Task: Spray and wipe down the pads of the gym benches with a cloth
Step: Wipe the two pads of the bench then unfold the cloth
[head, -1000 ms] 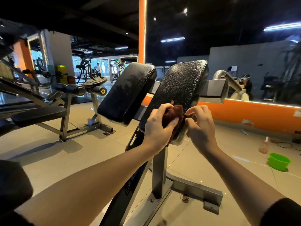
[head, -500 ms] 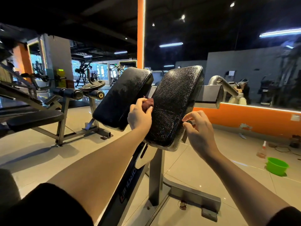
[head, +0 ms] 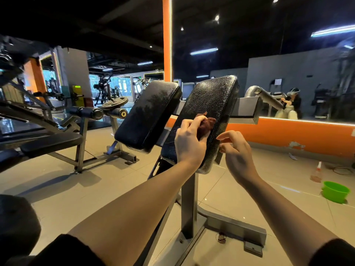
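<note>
- Our left hand [head: 189, 144] grasps the bunched brown cloth [head: 206, 125] against the right pad [head: 209, 104].
- Our right hand [head: 237, 152], fingers loosely curled and grasping nothing, hovers just beside the pad's right edge.
- We should press flat and overlap strokes to the far top.

The left hand [head: 189, 143] is gripping a bunched brown cloth [head: 205, 124] and pressing it on the right pad [head: 208, 104], near the pad's middle. The right hand [head: 237, 152] is hanging loose just beside that pad's right edge, with its fingers lightly curled and holding nothing. The left pad [head: 148, 114] is sitting just left of the right pad. A green bowl [head: 335, 191] and a spray bottle [head: 316, 172] are sitting on the floor, far to the right of the right pad.
</note>
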{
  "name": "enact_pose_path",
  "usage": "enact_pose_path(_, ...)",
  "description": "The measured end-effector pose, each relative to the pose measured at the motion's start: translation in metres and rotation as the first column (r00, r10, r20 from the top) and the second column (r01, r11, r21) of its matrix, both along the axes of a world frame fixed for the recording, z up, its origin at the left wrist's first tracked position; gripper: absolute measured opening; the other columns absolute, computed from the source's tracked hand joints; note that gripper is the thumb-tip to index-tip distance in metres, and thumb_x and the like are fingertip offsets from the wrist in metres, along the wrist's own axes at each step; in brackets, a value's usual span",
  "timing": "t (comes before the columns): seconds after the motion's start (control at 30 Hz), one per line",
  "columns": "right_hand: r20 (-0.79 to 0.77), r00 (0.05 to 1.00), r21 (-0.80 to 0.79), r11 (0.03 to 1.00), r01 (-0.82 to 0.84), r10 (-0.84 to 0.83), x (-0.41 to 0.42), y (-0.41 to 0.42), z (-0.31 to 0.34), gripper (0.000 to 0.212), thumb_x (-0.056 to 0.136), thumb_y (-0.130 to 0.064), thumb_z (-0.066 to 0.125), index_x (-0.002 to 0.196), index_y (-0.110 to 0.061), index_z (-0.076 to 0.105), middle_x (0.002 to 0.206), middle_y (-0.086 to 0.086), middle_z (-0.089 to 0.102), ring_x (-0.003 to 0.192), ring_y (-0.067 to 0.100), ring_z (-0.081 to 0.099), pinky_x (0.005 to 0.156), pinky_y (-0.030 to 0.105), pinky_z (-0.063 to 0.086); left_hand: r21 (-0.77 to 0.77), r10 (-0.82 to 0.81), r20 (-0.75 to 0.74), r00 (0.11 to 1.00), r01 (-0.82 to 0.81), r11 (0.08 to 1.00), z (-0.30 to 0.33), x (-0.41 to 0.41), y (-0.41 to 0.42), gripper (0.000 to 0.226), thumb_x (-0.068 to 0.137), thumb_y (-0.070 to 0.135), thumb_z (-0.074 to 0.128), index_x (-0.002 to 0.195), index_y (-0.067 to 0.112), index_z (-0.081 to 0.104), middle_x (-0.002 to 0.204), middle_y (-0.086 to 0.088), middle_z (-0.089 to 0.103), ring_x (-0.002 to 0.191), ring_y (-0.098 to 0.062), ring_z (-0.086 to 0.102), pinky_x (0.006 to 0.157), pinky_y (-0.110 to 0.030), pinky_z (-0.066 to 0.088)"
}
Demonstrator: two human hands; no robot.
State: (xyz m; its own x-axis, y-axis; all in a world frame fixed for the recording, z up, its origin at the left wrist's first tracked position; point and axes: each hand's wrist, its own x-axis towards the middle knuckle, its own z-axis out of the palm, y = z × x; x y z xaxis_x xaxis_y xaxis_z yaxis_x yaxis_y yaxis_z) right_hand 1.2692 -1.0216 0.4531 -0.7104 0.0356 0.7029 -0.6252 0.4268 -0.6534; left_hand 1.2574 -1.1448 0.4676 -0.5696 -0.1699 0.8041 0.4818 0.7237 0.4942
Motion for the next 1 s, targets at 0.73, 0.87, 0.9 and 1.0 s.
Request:
enact_pose_path(0.73, 0.039, 0.999, 0.016, 1.0, 0.005, -0.005, 0.014, -0.008, 0.002, 0.013, 0.092, -0.013, 0.047, 0.096, -0.012, 0.059, 0.099, 0.012, 0.061, 0.093, 0.027, 0.058, 0.082, 0.05, 0.052, 0.178, 0.093, 0.2, 0.975, -0.129, 0.975, -0.007, -0.001, -0.079, 0.037, 0.096, 0.021, 0.058, 0.132, 0.023, 0.048, 0.124, -0.007, 0.047, 0.114, -0.025, 0.05, 0.091, -0.032, 0.04)
enact_pose_path(0.87, 0.014, 0.999, 0.064, 0.997, 0.041, -0.042, 0.005, -0.01, -0.003, 0.011, 0.094, -0.006, 0.051, 0.096, -0.013, 0.058, 0.102, 0.01, 0.058, 0.095, 0.026, 0.057, 0.085, 0.051, 0.051, 0.183, -0.032, 0.232, 0.972, -0.011, 0.983, -0.025, 0.006, -0.054, 0.035, 0.095, 0.023, 0.059, 0.129, 0.026, 0.05, 0.116, -0.004, 0.043, 0.105, -0.022, 0.053, 0.092, -0.031, 0.044)
enact_pose_path(0.9, 0.002, 0.999, 0.061, 0.997, 0.042, -0.042, 0.004, -0.008, -0.005, 0.009, 0.094, -0.009, 0.05, 0.095, -0.013, 0.058, 0.1, 0.01, 0.058, 0.093, 0.026, 0.057, 0.083, 0.052, 0.051, 0.113, -0.089, 0.166, 0.982, 0.071, 0.991, -0.031, 0.016, -0.044, 0.036, 0.094, 0.023, 0.061, 0.129, 0.027, 0.05, 0.113, -0.002, 0.043, 0.101, -0.019, 0.052, 0.092, -0.031, 0.045)
enact_pose_path(1.0, -0.023, 0.999, 0.041, 0.998, 0.047, -0.046, 0.001, -0.004, -0.011, 0.017, 0.087, -0.023, 0.046, 0.092, -0.014, 0.059, 0.094, 0.009, 0.058, 0.088, 0.026, 0.058, 0.077, 0.054, 0.052, -0.082, -0.321, 0.033, 0.946, 0.323, 0.943, -0.041, 0.039, -0.031, 0.039, 0.091, 0.022, 0.064, 0.129, 0.022, 0.053, 0.113, -0.004, 0.048, 0.1, -0.016, 0.053, 0.091, -0.029, 0.046)
